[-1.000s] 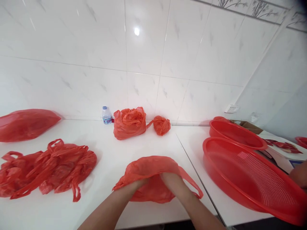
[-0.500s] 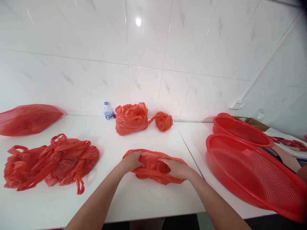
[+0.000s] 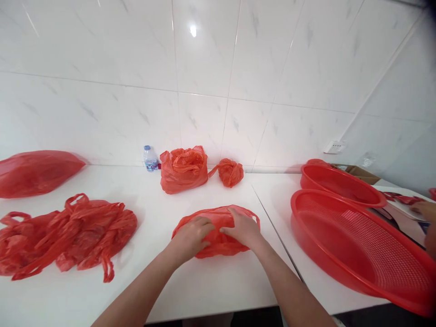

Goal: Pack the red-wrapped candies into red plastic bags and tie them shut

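In front of me a red plastic bag [image 3: 220, 247] lies on the white table, its handle loop showing at the right. My left hand [image 3: 193, 236] rests over its left side, fingers curved and the thumb held away from them. Over the bag's right part is my right hand [image 3: 242, 228], its fingers spread against the plastic. Neither hand visibly pinches the film. What lies inside the bag cannot be made out.
Knotted red bags [image 3: 85, 234] lie at the left, behind them a full red bag [image 3: 41, 172]. By the wall stand a water bottle [image 3: 150, 159], a filled red bag [image 3: 184, 175] and a bundled bag [image 3: 230, 172]. Red baskets [image 3: 340, 245] occupy the right, near another person's hand [image 3: 424, 211].
Both hands have come out of the bag's opening onto its top, closer together. The bag looks more gathered and narrower. A co-worker's hand has appeared at the far right.
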Motion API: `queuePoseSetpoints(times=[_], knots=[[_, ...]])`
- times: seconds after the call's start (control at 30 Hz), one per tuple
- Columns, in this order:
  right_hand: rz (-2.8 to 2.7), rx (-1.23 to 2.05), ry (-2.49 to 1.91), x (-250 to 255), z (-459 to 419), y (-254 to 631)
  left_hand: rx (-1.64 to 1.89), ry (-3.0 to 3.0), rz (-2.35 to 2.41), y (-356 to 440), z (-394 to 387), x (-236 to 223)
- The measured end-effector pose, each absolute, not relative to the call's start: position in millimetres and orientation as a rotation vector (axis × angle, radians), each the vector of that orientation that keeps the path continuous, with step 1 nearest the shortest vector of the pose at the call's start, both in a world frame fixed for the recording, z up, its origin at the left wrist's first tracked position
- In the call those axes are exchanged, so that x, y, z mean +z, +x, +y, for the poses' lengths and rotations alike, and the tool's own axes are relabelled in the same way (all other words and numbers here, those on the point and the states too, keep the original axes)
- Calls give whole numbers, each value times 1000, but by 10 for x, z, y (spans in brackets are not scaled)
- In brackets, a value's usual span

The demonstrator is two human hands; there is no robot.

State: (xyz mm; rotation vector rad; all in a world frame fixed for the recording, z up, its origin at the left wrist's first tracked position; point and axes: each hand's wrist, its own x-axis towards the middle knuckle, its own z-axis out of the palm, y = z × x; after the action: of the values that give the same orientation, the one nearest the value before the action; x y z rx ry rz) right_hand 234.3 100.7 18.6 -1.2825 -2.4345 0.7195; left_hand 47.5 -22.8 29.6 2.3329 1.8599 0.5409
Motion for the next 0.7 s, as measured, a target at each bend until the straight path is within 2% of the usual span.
queuePoseSetpoints(times=[0.27, 0.4, 0.53, 0.7], knots=[[-2667, 655, -1258, 95, 1252, 2288, 401, 2229, 1997, 255, -354, -37], [-2579, 729, -1200, 180, 1211, 2355, 486, 2270, 2014, 244, -339, 46], [-2407, 494, -1129, 243, 1015, 2404, 547, 2339, 1942, 340, -332, 149], [-2580, 528, -1014, 107, 871, 2449, 473, 2239, 1978, 390, -221, 21]])
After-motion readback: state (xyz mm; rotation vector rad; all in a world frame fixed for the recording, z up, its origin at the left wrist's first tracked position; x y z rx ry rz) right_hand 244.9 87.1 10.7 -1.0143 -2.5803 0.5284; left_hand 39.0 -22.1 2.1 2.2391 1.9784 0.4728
